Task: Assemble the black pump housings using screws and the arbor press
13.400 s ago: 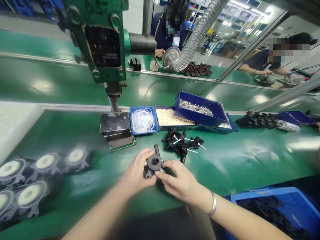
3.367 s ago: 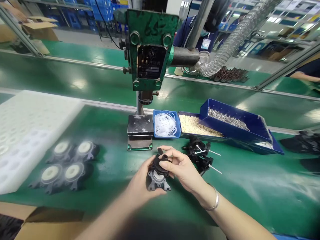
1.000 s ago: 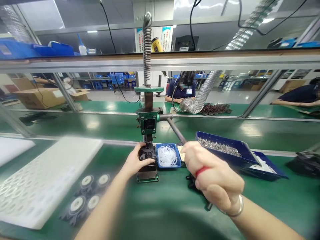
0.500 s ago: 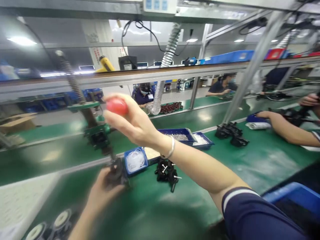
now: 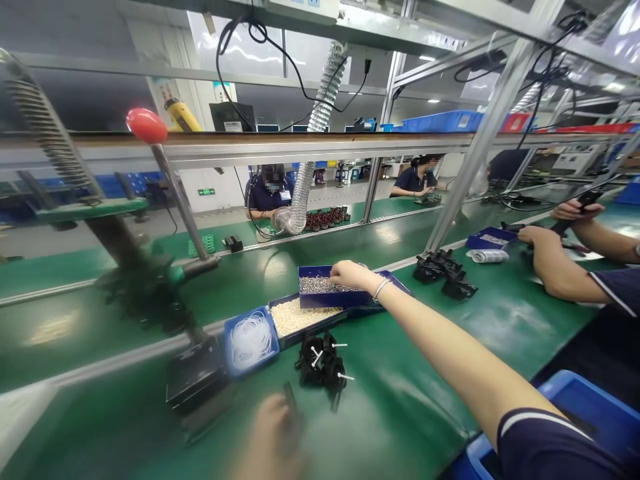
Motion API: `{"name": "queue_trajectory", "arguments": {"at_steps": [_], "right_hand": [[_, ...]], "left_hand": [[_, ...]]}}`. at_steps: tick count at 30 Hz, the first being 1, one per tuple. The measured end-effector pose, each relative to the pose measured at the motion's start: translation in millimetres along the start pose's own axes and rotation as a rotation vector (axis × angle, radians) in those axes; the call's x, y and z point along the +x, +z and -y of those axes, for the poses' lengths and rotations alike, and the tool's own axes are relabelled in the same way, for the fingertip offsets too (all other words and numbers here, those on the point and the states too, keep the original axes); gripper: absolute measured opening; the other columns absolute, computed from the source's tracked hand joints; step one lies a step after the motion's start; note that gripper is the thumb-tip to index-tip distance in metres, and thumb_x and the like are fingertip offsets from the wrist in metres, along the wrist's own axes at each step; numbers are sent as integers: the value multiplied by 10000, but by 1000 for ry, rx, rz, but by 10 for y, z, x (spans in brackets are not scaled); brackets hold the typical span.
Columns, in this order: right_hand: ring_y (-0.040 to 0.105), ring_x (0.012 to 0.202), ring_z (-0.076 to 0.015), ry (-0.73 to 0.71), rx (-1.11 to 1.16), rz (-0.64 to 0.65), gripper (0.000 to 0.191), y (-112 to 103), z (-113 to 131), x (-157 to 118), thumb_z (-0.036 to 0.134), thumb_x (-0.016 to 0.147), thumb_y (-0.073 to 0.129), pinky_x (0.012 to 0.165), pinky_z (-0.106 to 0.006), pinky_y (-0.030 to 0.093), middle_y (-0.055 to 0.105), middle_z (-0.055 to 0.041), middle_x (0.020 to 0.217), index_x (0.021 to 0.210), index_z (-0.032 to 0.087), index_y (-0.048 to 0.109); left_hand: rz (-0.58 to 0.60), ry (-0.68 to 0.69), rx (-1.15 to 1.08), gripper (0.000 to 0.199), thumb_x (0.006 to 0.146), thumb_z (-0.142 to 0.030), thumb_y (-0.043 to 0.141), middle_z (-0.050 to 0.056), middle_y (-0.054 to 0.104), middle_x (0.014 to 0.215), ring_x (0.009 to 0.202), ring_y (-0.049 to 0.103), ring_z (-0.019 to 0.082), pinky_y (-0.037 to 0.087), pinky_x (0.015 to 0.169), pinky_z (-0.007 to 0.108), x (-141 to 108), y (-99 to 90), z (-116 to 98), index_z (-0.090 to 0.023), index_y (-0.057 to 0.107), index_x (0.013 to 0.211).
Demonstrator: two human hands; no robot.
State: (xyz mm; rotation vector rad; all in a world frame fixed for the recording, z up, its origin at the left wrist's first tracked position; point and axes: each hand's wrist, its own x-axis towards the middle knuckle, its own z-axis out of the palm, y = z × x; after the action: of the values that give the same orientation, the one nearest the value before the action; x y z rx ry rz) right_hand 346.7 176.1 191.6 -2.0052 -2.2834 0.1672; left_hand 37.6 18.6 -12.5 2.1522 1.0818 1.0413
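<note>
My right hand (image 5: 351, 277) reaches into a blue bin (image 5: 325, 299) of small metal parts, its fingertips pressed down among them. What those fingers hold is too small to make out. Low in the picture, my left hand (image 5: 274, 427) is smeared by motion, with a dark part (image 5: 293, 403) at its fingers. The press (image 5: 150, 283) stands at the left, its lever topped by a red ball knob (image 5: 147, 126); neither hand touches it. Black parts with white pins (image 5: 323, 363) lie between my hands.
A blue tray of white rings (image 5: 251, 339) and a bin of cream pieces (image 5: 300, 317) sit beside the metal parts. Black parts (image 5: 445, 272) lie further right. A co-worker's hands (image 5: 560, 227) work at the right edge. A silvery duct (image 5: 320, 113) hangs ahead.
My right hand has let go of the red knob and moved right and down into the metal-parts bin. My left hand has left the press base with a dark part, moving nearer me. The view has shifted.
</note>
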Motion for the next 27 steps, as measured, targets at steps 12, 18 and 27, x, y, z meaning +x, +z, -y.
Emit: {"name": "queue_trajectory", "arguments": {"at_steps": [12, 18, 27], "right_hand": [[623, 1015, -216, 190, -182, 183, 262, 568, -583, 406, 335, 967, 602, 888, -406, 535, 620, -95, 1151, 1131, 131, 620], [649, 954, -201, 185, -129, 149, 254, 592, -652, 428, 366, 960, 611, 885, -393, 530, 667, -72, 1034, 1004, 120, 656], [700, 652, -138, 150, 223, -81, 116, 484, -742, 297, 116, 871, 577, 648, -199, 518, 739, -8, 752, 788, 152, 649]], "left_hand": [[41, 140, 50, 526, 851, -126, 557, 236, 477, 1319, 1262, 533, 320, 516, 965, 500, -10, 206, -19, -187, 348, 1329], [-125, 180, -8, 503, 814, -142, 513, 211, 507, 1254, 1192, 576, 310, 542, 916, 475, -55, 395, 102, -175, 400, 1304], [29, 78, -11, 530, 855, -155, 606, 194, 496, 1320, 1247, 554, 311, 539, 948, 462, 14, 132, -133, -237, 373, 1323]]}}
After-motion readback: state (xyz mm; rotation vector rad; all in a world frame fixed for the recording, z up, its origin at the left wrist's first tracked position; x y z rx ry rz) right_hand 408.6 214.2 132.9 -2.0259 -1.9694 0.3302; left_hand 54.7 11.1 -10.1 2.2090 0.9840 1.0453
